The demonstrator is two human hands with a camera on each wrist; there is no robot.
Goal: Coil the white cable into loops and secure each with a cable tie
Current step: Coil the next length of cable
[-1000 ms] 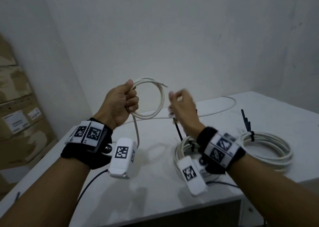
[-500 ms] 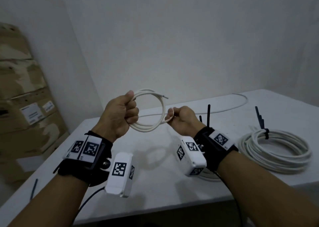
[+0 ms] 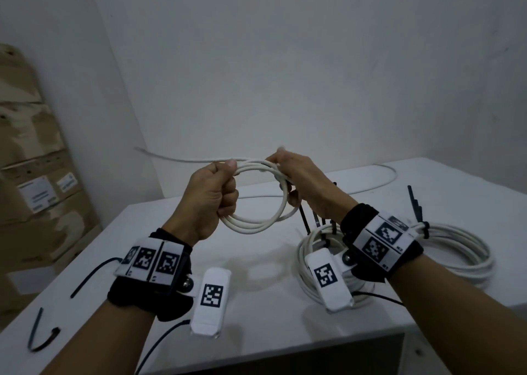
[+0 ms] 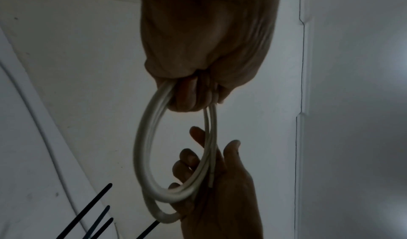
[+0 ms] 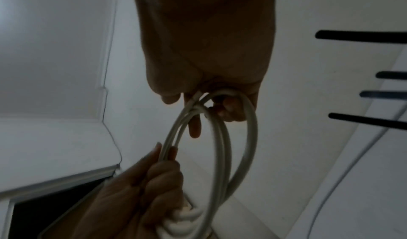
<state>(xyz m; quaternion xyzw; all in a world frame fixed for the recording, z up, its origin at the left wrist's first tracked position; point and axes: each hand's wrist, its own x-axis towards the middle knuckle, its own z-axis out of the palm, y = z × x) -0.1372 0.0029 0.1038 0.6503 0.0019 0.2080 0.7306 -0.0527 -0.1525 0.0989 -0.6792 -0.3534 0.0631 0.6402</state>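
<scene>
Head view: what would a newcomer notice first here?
First, the small white cable coil, held above the table by both hands: left hand grips its left side, right hand its right. Next, the bigger tied cable bundles lying at the right, with black cable ties sticking up.

White cable coiled in small held-up loops.
</scene>
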